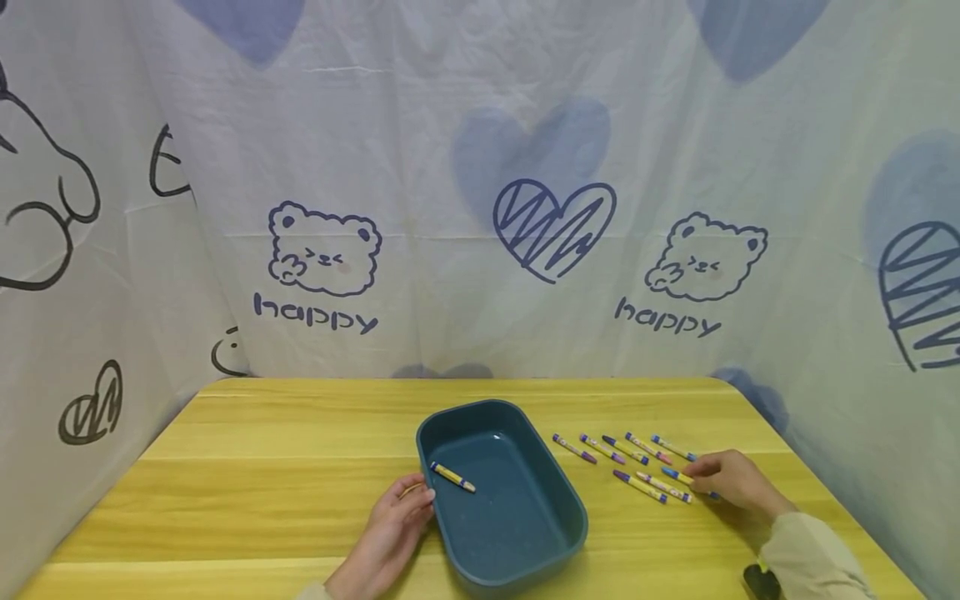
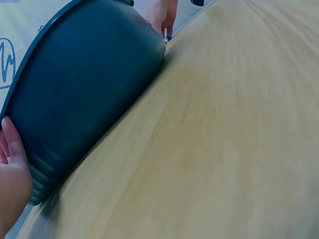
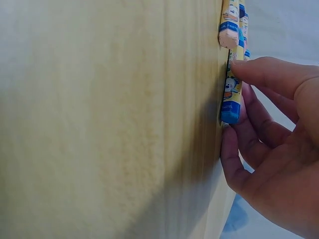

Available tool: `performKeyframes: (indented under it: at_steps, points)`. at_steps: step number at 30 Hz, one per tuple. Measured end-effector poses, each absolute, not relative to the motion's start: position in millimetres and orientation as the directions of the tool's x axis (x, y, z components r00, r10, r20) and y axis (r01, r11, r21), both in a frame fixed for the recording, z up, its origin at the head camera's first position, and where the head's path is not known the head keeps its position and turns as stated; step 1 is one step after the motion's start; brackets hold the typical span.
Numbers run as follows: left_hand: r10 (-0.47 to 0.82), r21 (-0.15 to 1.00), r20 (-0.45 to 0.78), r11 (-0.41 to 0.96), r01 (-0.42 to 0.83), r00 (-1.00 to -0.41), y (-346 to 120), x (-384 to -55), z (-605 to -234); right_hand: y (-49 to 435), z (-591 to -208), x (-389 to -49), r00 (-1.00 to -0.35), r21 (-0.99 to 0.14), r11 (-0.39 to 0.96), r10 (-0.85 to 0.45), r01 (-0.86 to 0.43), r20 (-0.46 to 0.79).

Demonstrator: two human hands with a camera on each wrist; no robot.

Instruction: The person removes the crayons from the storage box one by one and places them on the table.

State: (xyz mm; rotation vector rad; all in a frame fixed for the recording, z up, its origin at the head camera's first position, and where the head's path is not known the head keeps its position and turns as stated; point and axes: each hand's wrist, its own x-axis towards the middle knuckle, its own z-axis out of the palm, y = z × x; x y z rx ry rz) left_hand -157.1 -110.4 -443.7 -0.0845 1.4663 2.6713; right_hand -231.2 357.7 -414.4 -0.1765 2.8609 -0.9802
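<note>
A dark teal plastic bin (image 1: 510, 517) stands on the table with one yellow-wrapped oil pastel (image 1: 453, 477) lying inside near its left wall. My left hand (image 1: 397, 517) holds the bin's left side, fingertips at the rim; the left wrist view shows the fingers against the outer wall. Over at the right, my right hand (image 1: 737, 483) pinches a blue oil pastel (image 3: 232, 97) between thumb and fingers. That pastel lies low along the tabletop, its blue end toward the palm in the right wrist view. A pale-tipped oil pastel (image 3: 229, 30) lies just beyond it.
Several more oil pastels (image 1: 625, 450) lie in two loose rows between the bin and my right hand. A small black object (image 1: 761, 582) sits by the right sleeve. Printed white cloth (image 1: 435, 275) hangs behind the wooden table (image 1: 300, 433) and along both sides.
</note>
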Motion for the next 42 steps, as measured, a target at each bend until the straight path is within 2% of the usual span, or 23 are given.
performKeyframes:
  at_steps: [7, 16, 21, 29, 36, 42]
  points:
    - [0.054, 0.834, -0.096, -0.54, -0.11, -0.994, -110.0, -157.3, -443.9, 357.6, -414.1, -231.4, -0.987, -0.646, 0.762, -0.13, -0.036, -0.098]
    - [0.05, 0.832, -0.087, -0.546, -0.101, -0.995, -109.5, -156.5, -443.1, 354.2, -404.1, -229.4, -0.985, -0.624, 0.774, -0.166, -0.109, -0.034]
    - [0.054, 0.833, -0.085, -0.545, -0.101, -0.995, -110.0, -156.6, -444.0, 345.2, -394.1, -229.6, -0.988, -0.603, 0.791, -0.15, -0.101, -0.031]
    - [0.051, 0.833, -0.085, -0.545, -0.099, -0.995, -110.2, -156.9, -443.5, 313.9, -379.1, -228.4, -0.989, -0.619, 0.778, -0.144, -0.103, -0.017]
    - [0.052, 0.838, -0.087, -0.537, -0.101, -0.995, -110.5, -156.6, -442.9, 276.7, -368.8, -228.9, -0.977, -0.726, 0.67, -0.214, -0.155, 0.011]
    - [0.054, 0.838, -0.089, -0.535, -0.104, -0.995, -110.0, -157.8, -442.7, 242.2, -356.5, -230.4, -0.956, -0.734, 0.638, -0.288, -0.231, 0.05]
